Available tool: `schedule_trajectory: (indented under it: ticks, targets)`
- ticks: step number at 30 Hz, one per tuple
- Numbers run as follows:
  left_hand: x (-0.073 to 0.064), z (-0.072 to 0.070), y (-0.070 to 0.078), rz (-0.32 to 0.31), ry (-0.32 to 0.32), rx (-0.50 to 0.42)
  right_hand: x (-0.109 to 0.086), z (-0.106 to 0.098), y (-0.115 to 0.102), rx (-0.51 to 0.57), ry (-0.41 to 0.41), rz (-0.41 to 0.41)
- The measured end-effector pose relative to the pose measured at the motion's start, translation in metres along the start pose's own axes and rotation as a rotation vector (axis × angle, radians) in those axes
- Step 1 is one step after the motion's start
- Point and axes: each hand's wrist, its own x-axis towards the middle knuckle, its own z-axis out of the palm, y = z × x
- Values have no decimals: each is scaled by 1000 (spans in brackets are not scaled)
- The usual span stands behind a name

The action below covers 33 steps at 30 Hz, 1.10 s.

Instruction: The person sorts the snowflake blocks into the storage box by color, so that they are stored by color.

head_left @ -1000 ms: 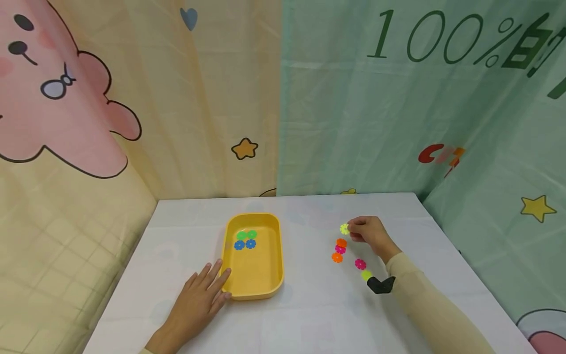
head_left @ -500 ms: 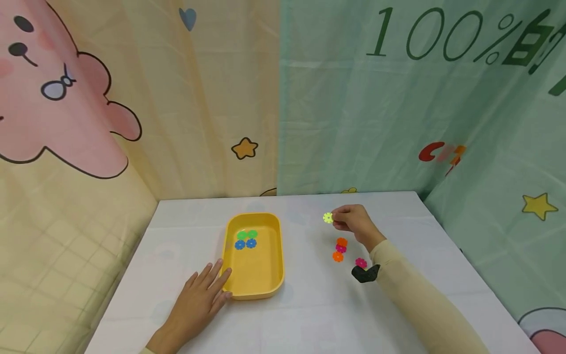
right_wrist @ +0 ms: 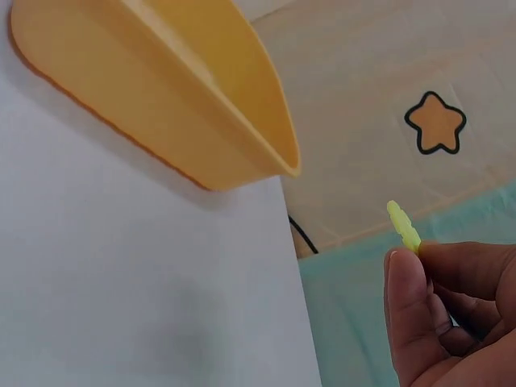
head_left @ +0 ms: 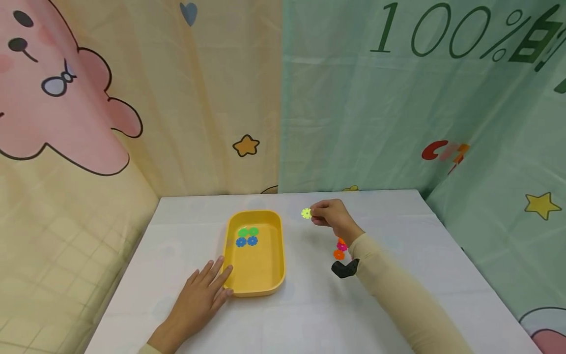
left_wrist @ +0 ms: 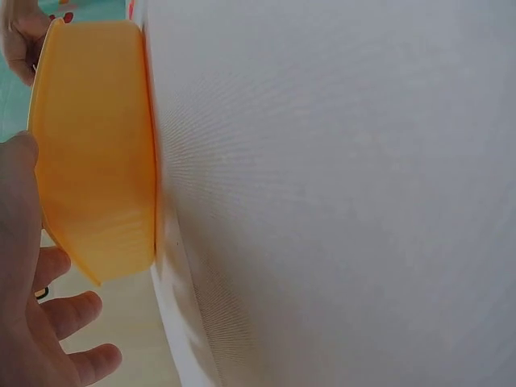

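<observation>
Between thumb and forefinger, my right hand [head_left: 335,216] pinches a yellow notched plastic disc [head_left: 306,213], held in the air to the right of the yellow tray [head_left: 254,280]. The right wrist view shows that disc [right_wrist: 403,226] edge-on at the fingertips. My left hand [head_left: 194,300] rests with spread, straight fingers against the tray's left rim. Inside the tray lie two green discs [head_left: 248,232] side by side, with two blue discs [head_left: 246,241] just in front of them. Orange and pink discs [head_left: 340,250] lie on the table, partly hidden by my right forearm.
A white cloth covers the table [head_left: 283,324]. Patterned curtains [head_left: 212,98] rise behind it and at both sides. A black strap piece [head_left: 345,269] sticks out from the right sleeve's cuff, over the table.
My right hand has moved left with the yellow disc, from beside the loose discs toward the tray. My left hand and the tray have stayed put.
</observation>
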Motion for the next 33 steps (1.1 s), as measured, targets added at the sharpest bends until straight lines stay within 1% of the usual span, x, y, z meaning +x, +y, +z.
schedule_trajectory:
  ticks: [3, 6, 10, 19, 23, 30, 33]
  targets:
    - [-1, -1, 1, -7, -11, -3, 1, 12, -5, -5, -10, -15]
    - [0, -1, 1, -7, -12, 1, 3, 24, -9, -11, -13, -12]
    - [0, 0, 0, -1, 2, 6, 6, 40, -13, -5, -30, -15]
    - [-1, 0, 0, 12, 21, 2, 4, 72, -19, -4, -94, -39]
    - [-1, 0, 0, 14, 32, 1, 4, 84, -23, -20, -108, -33]
    - [-1, -1, -1, -3, 4, -5, 8, 101, -22, -11, -126, -21]
    - [-1, -1, -1, -4, 6, -5, 8, 108, -22, -16, -133, -15]
